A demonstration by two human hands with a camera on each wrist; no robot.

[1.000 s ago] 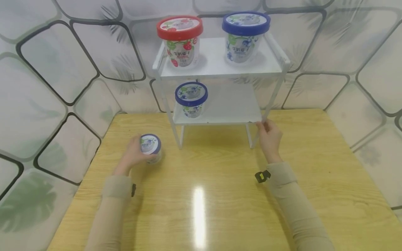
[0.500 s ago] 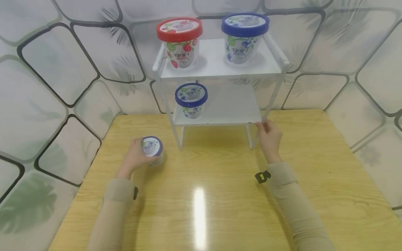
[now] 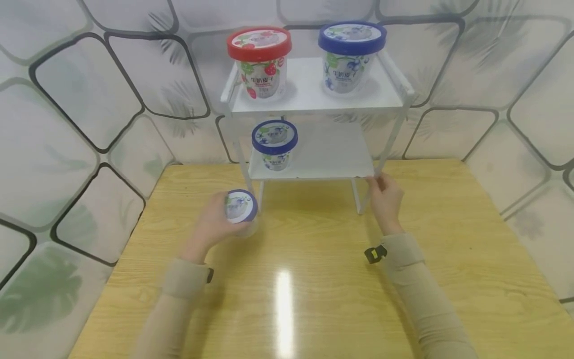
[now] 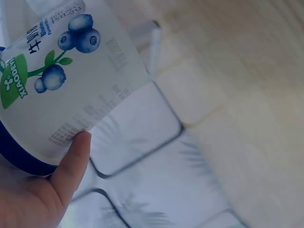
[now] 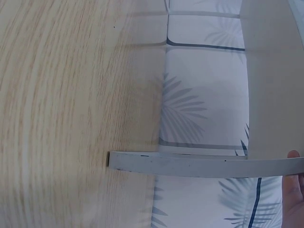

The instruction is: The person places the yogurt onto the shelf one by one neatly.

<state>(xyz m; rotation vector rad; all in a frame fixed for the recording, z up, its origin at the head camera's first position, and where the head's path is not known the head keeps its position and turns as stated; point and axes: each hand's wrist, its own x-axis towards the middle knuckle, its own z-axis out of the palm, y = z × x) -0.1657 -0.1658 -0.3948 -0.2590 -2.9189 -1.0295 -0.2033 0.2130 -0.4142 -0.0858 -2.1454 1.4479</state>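
My left hand (image 3: 215, 224) grips a small blue-lidded tub (image 3: 240, 207) from its left side, just in front of the rack's left leg. Blueberries are printed on this tub (image 4: 76, 76) in the left wrist view, where one digit lies along its side below the rim. Whether its base touches the table cannot be told. My right hand (image 3: 385, 202) holds the white two-tier shelf rack (image 3: 334, 149) at its right front leg, by the lower shelf's corner. In the right wrist view, fingertips (image 5: 291, 190) close around that leg (image 5: 190, 166) at the frame's edge.
A large red-lidded strawberry tub (image 3: 262, 75) and a large blue-lidded tub (image 3: 345, 72) stand on the top shelf. Another small blue-lidded tub (image 3: 274, 142) sits at the lower shelf's left. Behind the wooden table (image 3: 323, 284) is a patterned wall (image 3: 63, 149).
My left hand has carried the small tub to the right, closer to the rack's left leg. My right hand and the tubs on the rack have stayed in place.
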